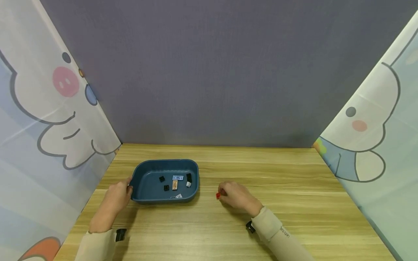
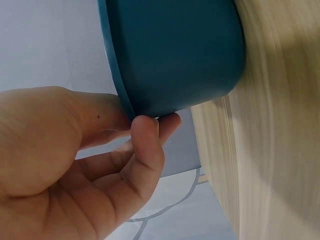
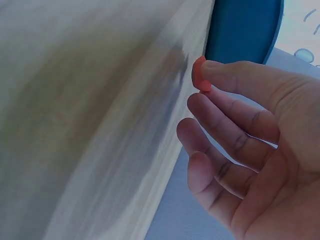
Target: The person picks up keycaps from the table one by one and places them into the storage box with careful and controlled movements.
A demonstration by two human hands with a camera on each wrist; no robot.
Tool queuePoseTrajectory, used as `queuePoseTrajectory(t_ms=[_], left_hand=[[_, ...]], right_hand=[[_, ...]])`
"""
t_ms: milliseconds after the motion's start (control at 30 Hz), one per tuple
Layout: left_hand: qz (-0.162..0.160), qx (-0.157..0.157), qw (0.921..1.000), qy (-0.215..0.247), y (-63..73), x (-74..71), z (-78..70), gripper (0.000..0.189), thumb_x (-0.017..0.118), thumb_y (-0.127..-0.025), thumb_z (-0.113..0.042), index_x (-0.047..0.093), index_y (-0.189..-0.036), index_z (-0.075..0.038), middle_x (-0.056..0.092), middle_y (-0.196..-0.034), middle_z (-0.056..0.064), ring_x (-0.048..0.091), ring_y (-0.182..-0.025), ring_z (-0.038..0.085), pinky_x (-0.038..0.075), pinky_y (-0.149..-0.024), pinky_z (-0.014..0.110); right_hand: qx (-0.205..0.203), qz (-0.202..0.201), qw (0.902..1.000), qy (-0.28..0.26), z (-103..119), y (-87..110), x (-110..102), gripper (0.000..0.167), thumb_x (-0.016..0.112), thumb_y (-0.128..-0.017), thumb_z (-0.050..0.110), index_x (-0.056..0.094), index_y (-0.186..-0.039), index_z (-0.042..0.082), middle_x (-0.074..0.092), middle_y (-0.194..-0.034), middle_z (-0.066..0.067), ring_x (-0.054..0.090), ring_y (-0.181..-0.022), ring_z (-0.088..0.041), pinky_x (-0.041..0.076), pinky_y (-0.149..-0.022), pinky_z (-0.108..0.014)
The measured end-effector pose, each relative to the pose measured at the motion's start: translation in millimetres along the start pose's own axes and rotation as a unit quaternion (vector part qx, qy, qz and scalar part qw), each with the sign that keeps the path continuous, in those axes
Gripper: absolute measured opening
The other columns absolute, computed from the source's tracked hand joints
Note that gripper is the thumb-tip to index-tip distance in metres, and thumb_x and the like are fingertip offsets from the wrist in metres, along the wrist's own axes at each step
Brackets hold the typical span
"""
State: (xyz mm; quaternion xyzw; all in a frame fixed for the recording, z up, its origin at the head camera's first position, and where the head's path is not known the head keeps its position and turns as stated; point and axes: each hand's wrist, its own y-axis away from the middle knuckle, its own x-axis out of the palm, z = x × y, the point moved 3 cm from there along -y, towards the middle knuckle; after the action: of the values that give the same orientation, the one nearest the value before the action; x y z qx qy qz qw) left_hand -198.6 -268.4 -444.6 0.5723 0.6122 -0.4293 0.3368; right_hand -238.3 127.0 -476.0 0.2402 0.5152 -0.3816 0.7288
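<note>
A dark teal plastic tray with rounded corners stands on the table, left of the middle. At its left end, my left hand pinches the rim between thumb and fingers, as the left wrist view shows. To the right of the tray, my right hand pinches a small red piece between thumb and index finger, low over the tabletop. Its other fingers are loosely bent. In the tray lie small black pieces, a light blue printed tile, a tan printed tile and a white piece.
The wood-grain table ends at a grey upright panel behind. Cartoon-printed curtains hang at both sides. Another light printed piece lies by the tray's front wall, partly hidden.
</note>
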Motion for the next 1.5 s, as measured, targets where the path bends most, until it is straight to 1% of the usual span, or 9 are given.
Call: queuePoseTrajectory(t_ms=[200, 267, 400, 600, 667, 900, 1133, 1300, 1500], left_hand=[[0.002, -0.003, 1.0000, -0.002, 0.4, 0.8, 0.9, 0.039, 0.055, -0.094, 0.003, 0.052, -0.129, 0.021, 0.064, -0.084, 0.030, 0.046, -0.051, 0.023, 0.041, -0.051, 0.041], [0.005, -0.006, 1.0000, -0.002, 0.4, 1.1, 1.2, 0.039, 0.055, -0.094, 0.003, 0.052, -0.129, 0.021, 0.064, -0.081, 0.028, 0.046, -0.051, 0.023, 0.040, -0.051, 0.041], [0.004, -0.004, 1.0000, -0.004, -0.2, 0.4, 0.5, 0.039, 0.056, -0.094, 0.003, 0.052, -0.129, 0.021, 0.064, -0.082, 0.029, 0.046, -0.051, 0.024, 0.041, -0.051, 0.042], [0.002, -0.003, 1.0000, -0.007, -0.4, -0.7, 0.1, 0.038, 0.056, -0.094, 0.003, 0.053, -0.128, 0.021, 0.063, -0.078, 0.025, 0.047, -0.051, 0.023, 0.041, -0.051, 0.041], [0.003, -0.003, 1.0000, -0.007, -0.4, -0.3, 0.6, 0.038, 0.056, -0.094, 0.003, 0.053, -0.128, 0.021, 0.064, -0.081, 0.027, 0.047, -0.051, 0.023, 0.041, -0.051, 0.041], [0.000, -0.001, 1.0000, -0.007, 0.6, 0.9, 1.6, 0.038, 0.055, -0.094, 0.003, 0.053, -0.128, 0.020, 0.064, -0.089, 0.033, 0.047, -0.052, 0.024, 0.041, -0.051, 0.042], [-0.003, 0.002, 1.0000, -0.004, 1.4, 0.6, 0.9, 0.038, 0.055, -0.093, 0.004, 0.053, -0.127, 0.021, 0.064, -0.086, 0.032, 0.046, -0.051, 0.023, 0.041, -0.051, 0.041], [-0.006, 0.003, 1.0000, -0.005, 1.3, 0.1, -0.6, 0.037, 0.056, -0.093, 0.004, 0.054, -0.126, 0.021, 0.064, -0.087, 0.032, 0.048, -0.053, 0.025, 0.042, -0.052, 0.043], [-0.018, 0.015, 0.9997, -0.006, 1.7, 0.6, -0.8, 0.037, 0.058, -0.092, 0.004, 0.055, -0.124, 0.021, 0.065, -0.083, 0.030, 0.048, -0.052, 0.025, 0.043, -0.052, 0.044]], right_hand=[[-0.005, -0.024, 0.9994, -0.024, 3, -3.7, -7, 0.011, 0.073, -0.090, 0.013, 0.072, -0.100, 0.010, 0.069, -0.091, 0.003, 0.063, -0.079, -0.010, 0.051, -0.067, -0.028], [-0.004, -0.035, 0.9986, -0.040, 4, -5.5, -10, 0.011, 0.072, -0.090, 0.012, 0.072, -0.101, 0.010, 0.068, -0.091, 0.004, 0.062, -0.079, -0.008, 0.051, -0.065, -0.026], [-0.014, -0.069, 0.9946, -0.077, 10, -10.9, -17, 0.011, 0.072, -0.092, 0.014, 0.072, -0.103, 0.012, 0.067, -0.091, 0.006, 0.060, -0.077, -0.007, 0.049, -0.063, -0.025], [-0.033, -0.104, 0.9870, -0.117, 26, -27.1, -27, 0.014, 0.072, -0.094, 0.020, 0.073, -0.106, 0.014, 0.065, -0.090, 0.010, 0.059, -0.076, -0.005, 0.049, -0.065, -0.025], [-0.041, -0.110, 0.9853, -0.124, 33, -34.5, -30, 0.015, 0.072, -0.094, 0.020, 0.073, -0.107, 0.012, 0.065, -0.090, 0.009, 0.059, -0.076, -0.005, 0.049, -0.066, -0.026], [-0.053, -0.102, 0.9808, -0.158, 57, -62.5, -33, 0.015, 0.072, -0.094, 0.020, 0.073, -0.107, 0.011, 0.066, -0.088, 0.008, 0.058, -0.074, -0.007, 0.049, -0.065, -0.025], [-0.064, -0.078, 0.9818, -0.161, 81, -84.8, -29, 0.017, 0.071, -0.095, 0.020, 0.072, -0.109, 0.012, 0.067, -0.091, 0.007, 0.057, -0.070, -0.004, 0.048, -0.064, -0.023], [-0.062, -0.065, 0.9837, -0.156, 92, -97.9, -24, 0.017, 0.070, -0.095, 0.023, 0.071, -0.110, 0.013, 0.067, -0.092, 0.008, 0.056, -0.069, -0.002, 0.047, -0.063, -0.022], [-0.070, -0.054, 0.9839, -0.155, 99, -106.9, -18, 0.023, 0.070, -0.096, 0.025, 0.070, -0.116, 0.014, 0.067, -0.095, 0.009, 0.056, -0.072, 0.000, 0.047, -0.067, -0.021]])
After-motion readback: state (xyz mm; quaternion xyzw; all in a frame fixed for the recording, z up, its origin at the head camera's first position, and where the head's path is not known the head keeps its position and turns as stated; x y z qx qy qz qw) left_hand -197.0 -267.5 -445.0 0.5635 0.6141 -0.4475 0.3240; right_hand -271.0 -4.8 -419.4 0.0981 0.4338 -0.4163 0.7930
